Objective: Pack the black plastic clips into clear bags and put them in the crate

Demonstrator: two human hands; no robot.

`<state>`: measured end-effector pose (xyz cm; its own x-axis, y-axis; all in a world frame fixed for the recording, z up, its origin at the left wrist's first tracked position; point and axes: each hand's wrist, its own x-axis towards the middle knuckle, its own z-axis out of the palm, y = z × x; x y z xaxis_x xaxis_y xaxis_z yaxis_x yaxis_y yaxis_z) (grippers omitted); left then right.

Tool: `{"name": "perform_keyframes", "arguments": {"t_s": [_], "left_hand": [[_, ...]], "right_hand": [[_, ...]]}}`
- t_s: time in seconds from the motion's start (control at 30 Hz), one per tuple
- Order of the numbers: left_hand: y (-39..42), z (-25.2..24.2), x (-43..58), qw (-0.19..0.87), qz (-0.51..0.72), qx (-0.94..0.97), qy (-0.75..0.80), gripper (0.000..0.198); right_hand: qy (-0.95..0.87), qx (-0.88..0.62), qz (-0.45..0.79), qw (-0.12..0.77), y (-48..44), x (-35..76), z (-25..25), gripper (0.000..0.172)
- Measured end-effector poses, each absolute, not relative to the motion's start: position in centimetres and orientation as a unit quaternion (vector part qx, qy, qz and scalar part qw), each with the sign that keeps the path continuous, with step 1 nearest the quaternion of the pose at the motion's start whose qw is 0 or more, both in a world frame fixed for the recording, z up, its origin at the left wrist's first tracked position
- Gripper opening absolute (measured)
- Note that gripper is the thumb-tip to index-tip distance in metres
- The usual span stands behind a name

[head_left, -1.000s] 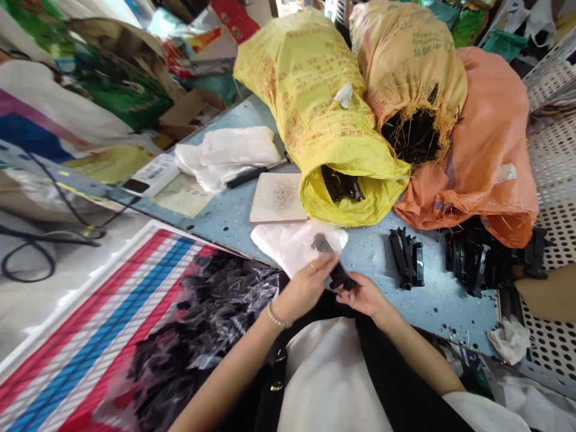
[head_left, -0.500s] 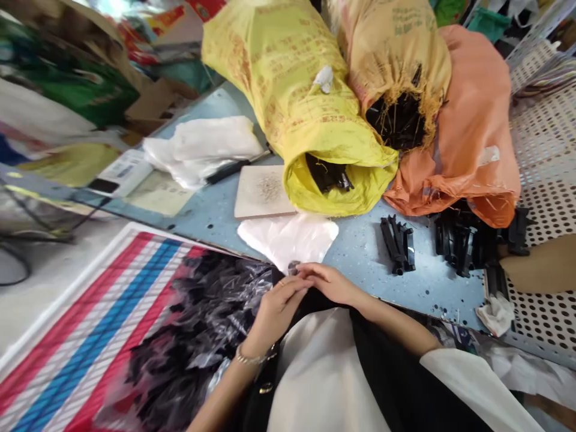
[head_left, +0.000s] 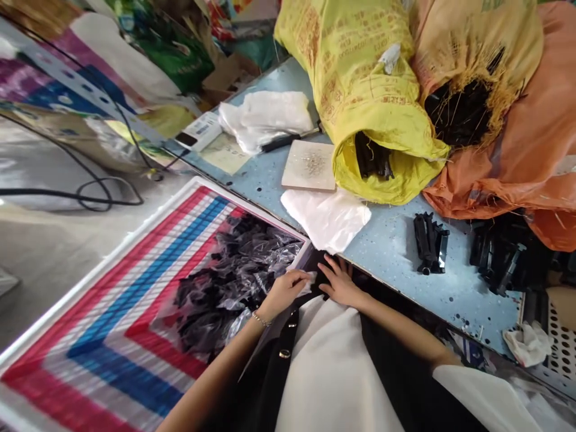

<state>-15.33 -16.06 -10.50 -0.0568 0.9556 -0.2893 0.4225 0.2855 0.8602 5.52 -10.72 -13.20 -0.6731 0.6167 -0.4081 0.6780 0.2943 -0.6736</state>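
speckled blue tabletop (head_left: 387, 255) carries white plastic bags (head_left: 327, 219); by its edge, apart, the left hand (head_left: 283, 295) pinches whitish plastic (head_left: 309, 278), the right hand (head_left: 341, 283) splayed out.

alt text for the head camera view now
A person's left hand pinches something pale beside a striped bin of bagged black items; the right hand is spread open by a blue table with three sacks on it.

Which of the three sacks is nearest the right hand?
The yellow sack, leftmost in the picture; the tan sack and orange sack lie farther right, away from the right hand.
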Motion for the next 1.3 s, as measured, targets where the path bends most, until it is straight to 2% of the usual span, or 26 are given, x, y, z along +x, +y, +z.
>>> {"name": "perform_keyframes", "arguments": {"t_s": [0.1, 0.17, 0.33, 0.43, 0.5, 0.6, 0.7, 0.77, 0.87, 1.0, 1.07, 1.1, 1.17, 1.23, 1.3], "left_hand": [[-17.4, -12.9, -15.2, 0.468, 0.276, 0.493, 0.680, 0.029], [-17.8, -13.1, -15.3, 0.464, 0.290, 0.485, 0.683, 0.032], [-17.2, -11.3, -16.3, 0.455, 0.364, 0.463, 0.668, 0.029], [-16.7, -9.6, -17.3, 0.494, 0.430, 0.395, 0.645, 0.034], [-16.3, -7.9, -18.0, 0.485, 0.473, 0.377, 0.632, 0.035], [-14.7, -4.5, -18.4, 0.434, 0.544, 0.379, 0.610, 0.031], [-11.7, -1.2, -17.7, 0.377, 0.630, 0.371, 0.568, 0.032], [-9.2, 0.2, -16.6, 0.366, 0.666, 0.369, 0.534, 0.033], [-5.5, 1.0, -14.6, 0.387, 0.674, 0.388, 0.495, 0.030], [-1.9, 0.1, -12.6, 0.395, 0.592, 0.490, 0.503, 0.025], [-0.9, -0.6, -12.1, 0.404, 0.544, 0.537, 0.503, 0.029], [-0.4, -0.9, -11.8, 0.407, 0.524, 0.556, 0.500, 0.032], [0.1, -1.4, -11.3, 0.401, 0.495, 0.592, 0.494, 0.036], [0.4, -1.6, -10.7, 0.383, 0.478, 0.624, 0.486, 0.039], [0.5, -1.6, -10.1, 0.365, 0.463, 0.654, 0.474, 0.042]], "right_hand": [[0.789, 0.386, -0.478, 0.000, -11.8, 8.1, -13.5, 0.060], [0.784, 0.360, -0.506, -0.006, -12.2, 10.0, -13.3, 0.060], [0.807, 0.285, -0.516, 0.038, -12.5, 12.8, -13.2, 0.066], [0.803, 0.314, -0.505, 0.032, -12.7, 12.7, -11.9, 0.051], [0.804, 0.321, -0.501, -0.009, -12.5, 12.3, -9.6, 0.045], [0.794, 0.339, -0.490, -0.119, -10.5, 12.0, -4.8, 0.040], [0.777, 0.468, -0.374, -0.192, -6.0, 12.6, -1.5, 0.037], [0.766, 0.545, -0.292, -0.175, -2.9, 13.2, -1.0, 0.039], [0.777, 0.575, -0.225, -0.124, -0.6, 14.6, -1.7, 0.046], [0.788, 0.590, -0.172, -0.033, -3.0, 17.0, -2.8, 0.065], [0.760, 0.625, -0.177, 0.005, -4.7, 17.9, -3.0, 0.067], [0.741, 0.644, -0.192, 0.002, -5.3, 18.3, -3.1, 0.064], [0.693, 0.662, -0.279, -0.062, -6.0, 18.8, -3.1, 0.051], [0.603, 0.617, -0.475, -0.177, -6.4, 19.1, -2.9, 0.039], [0.466, 0.489, -0.690, -0.261, -6.8, 18.8, -2.7, 0.042]]}}
